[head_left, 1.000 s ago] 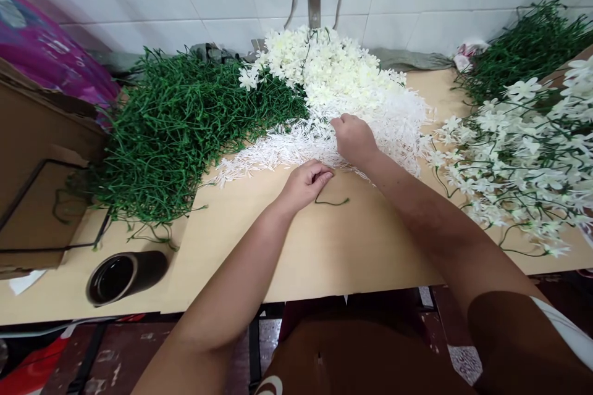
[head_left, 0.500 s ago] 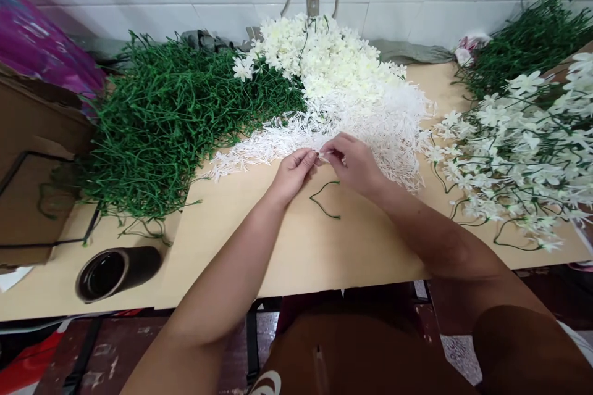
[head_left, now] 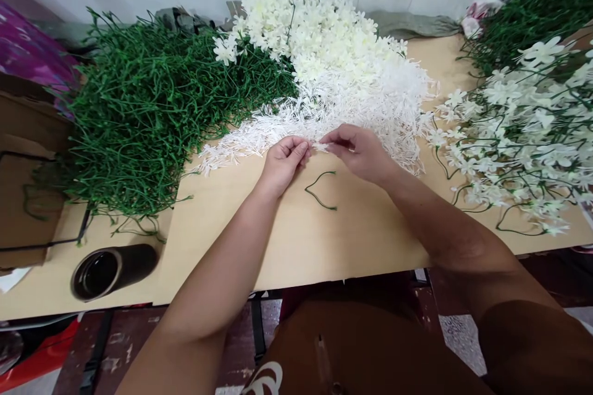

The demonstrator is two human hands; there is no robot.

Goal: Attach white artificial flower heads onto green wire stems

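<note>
Two sets of your fingers (head_left: 301, 150) pinch a tiny white sliver (head_left: 318, 146); nearer you than them lies a thin, bent green stem (head_left: 306, 189).

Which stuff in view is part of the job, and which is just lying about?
Likely in the job:
left hand and right hand, fingertips close together
white strands, beside the hands
loose stem
green stems
cream blossoms
stemmed flowers

Apparently just lying about:
dark cylinder
box
purple plastic

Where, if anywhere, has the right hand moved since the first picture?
Yes: the right hand has come nearer the camera, away from the white flower pile.
</note>
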